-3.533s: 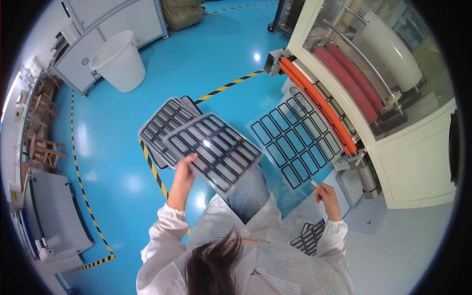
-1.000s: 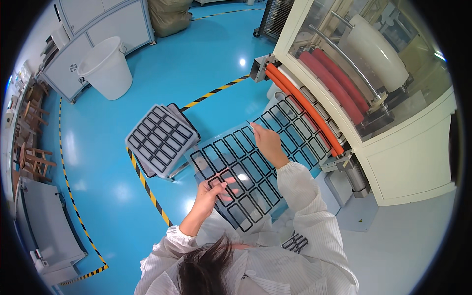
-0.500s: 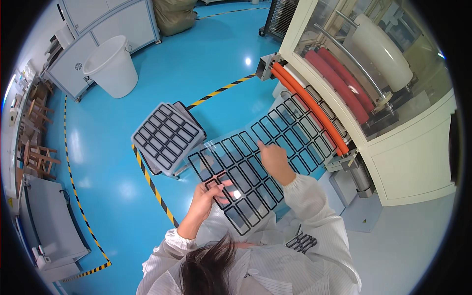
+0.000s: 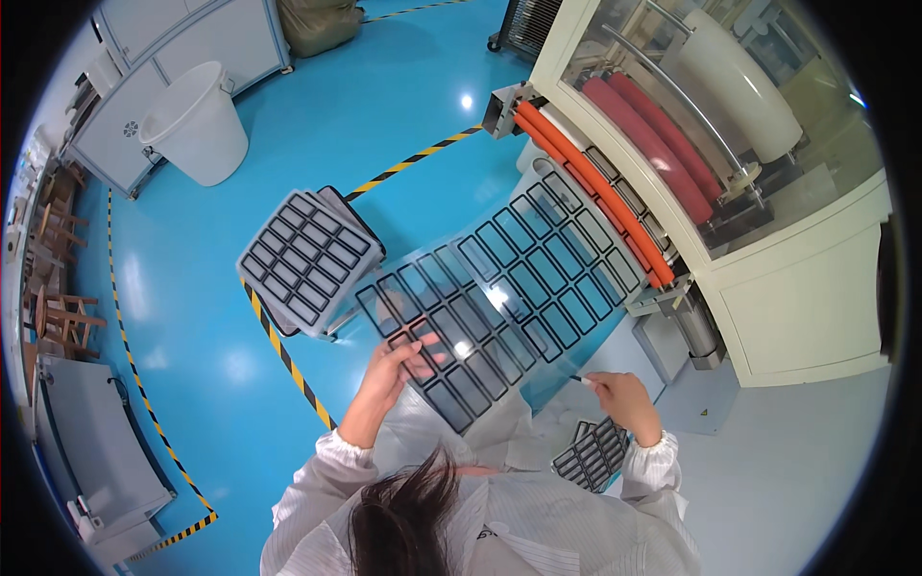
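A clear film [image 4: 499, 293] printed with rows of black rectangular outlines stretches from the orange roller toward me. My left hand [image 4: 389, 372] grips its near-left edge, with some fingers showing through from beneath. Just off the film's near edge is my right hand [image 4: 626, 401], closed around a small slim tool [image 4: 580, 379] with a dark tip, perhaps a cutter; most of it is hidden in the fingers. Cut sheets with the same black outlines [image 4: 591, 456] lie below that hand, partly covered by the sleeve.
A stack of outlined sheets [image 4: 307, 254] rests on a stand at left. To the right is a cream machine [image 4: 788, 307] with an orange roller [image 4: 595, 192] and red rollers [image 4: 663, 144] behind a clear panel. A white bin [image 4: 197, 130] stands far left, near striped floor tape [image 4: 413, 163].
My right hand has moved from the middle of the film toward me and to the right, past its near edge. My left hand stays on the film. The whole view has shifted slightly.
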Tool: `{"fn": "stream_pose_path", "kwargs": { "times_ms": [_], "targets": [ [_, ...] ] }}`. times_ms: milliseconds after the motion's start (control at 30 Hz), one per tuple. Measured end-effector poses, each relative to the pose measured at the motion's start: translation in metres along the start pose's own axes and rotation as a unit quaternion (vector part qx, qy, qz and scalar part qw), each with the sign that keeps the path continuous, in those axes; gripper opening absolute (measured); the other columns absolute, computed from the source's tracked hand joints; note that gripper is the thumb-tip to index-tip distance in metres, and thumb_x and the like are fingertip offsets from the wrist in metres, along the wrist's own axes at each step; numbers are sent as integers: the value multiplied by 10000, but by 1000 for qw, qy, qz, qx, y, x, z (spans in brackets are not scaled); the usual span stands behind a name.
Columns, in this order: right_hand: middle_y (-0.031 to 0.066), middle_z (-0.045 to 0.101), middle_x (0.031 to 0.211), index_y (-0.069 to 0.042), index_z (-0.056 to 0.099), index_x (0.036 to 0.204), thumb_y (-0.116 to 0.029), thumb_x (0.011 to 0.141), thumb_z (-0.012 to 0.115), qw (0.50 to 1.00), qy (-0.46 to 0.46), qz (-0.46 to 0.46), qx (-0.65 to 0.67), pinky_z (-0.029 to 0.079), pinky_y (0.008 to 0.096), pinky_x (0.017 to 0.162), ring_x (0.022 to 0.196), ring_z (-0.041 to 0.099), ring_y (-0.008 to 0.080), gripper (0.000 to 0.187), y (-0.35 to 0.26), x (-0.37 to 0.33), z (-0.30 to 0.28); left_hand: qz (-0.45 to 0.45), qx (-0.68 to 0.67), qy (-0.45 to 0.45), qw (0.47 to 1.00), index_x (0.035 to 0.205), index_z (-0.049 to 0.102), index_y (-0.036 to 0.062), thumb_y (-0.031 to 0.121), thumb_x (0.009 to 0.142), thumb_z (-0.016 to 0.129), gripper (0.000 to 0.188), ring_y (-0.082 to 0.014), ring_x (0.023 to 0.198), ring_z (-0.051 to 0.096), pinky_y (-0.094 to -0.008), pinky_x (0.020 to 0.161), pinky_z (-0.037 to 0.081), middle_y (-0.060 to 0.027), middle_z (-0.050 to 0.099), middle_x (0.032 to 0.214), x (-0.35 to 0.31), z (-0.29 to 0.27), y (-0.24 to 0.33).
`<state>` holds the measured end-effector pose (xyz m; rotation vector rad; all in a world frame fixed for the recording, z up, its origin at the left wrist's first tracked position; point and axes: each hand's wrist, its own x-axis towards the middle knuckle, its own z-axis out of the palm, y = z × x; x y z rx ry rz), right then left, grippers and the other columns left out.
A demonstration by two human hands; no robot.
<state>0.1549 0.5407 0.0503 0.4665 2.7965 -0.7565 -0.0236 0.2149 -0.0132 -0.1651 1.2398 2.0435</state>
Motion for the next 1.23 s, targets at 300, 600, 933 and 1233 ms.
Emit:
{"fn": "stream_pose_path", "kwargs": {
  "times_ms": [300, 600, 933, 1233],
  "targets": [
    [50, 580, 612, 8, 648, 1056, -60, 888, 524, 969, -96, 18, 226, 434, 237, 550, 561, 537, 100, 220, -14, -1, -30, -4, -75, -83, 994, 1319, 408, 47, 105, 916, 480, 414, -268, 989, 637, -317, 783, 535, -131, 570, 1232, 48, 44, -32],
    [46, 592, 681, 1, 642, 1093, -40, 907, 516, 952, -67, -19, 297, 454, 230, 598, 623, 545, 93, 228, -27, 3, -30, -17, -88, -80, 993, 1118, 551, 31, 136, 886, 583, 256, -164, 848, 653, -282, 715, 519, -36, 627, 1047, 67, 72, -29],
    [42, 611, 721, -6, 637, 1114, -21, 904, 517, 948, -34, -24, 316, 455, 222, 606, 656, 548, 81, 242, -33, 19, -20, 25, -61, -74, 995, 1203, 489, 42, 177, 913, 548, 326, -214, 921, 648, -319, 737, 509, -94, 604, 1164, 58, 84, -20],
    [57, 665, 816, -72, 576, 1233, -91, 933, 514, 945, 236, -81, 213, 436, 202, 604, 636, 501, 72, 306, -30, 149, -3, 53, -34, -30, 998, 1317, 411, 56, 173, 901, 559, 457, -266, 925, 654, -340, 741, 549, -130, 606, 1150, 42, 74, -21]
  ]
}}
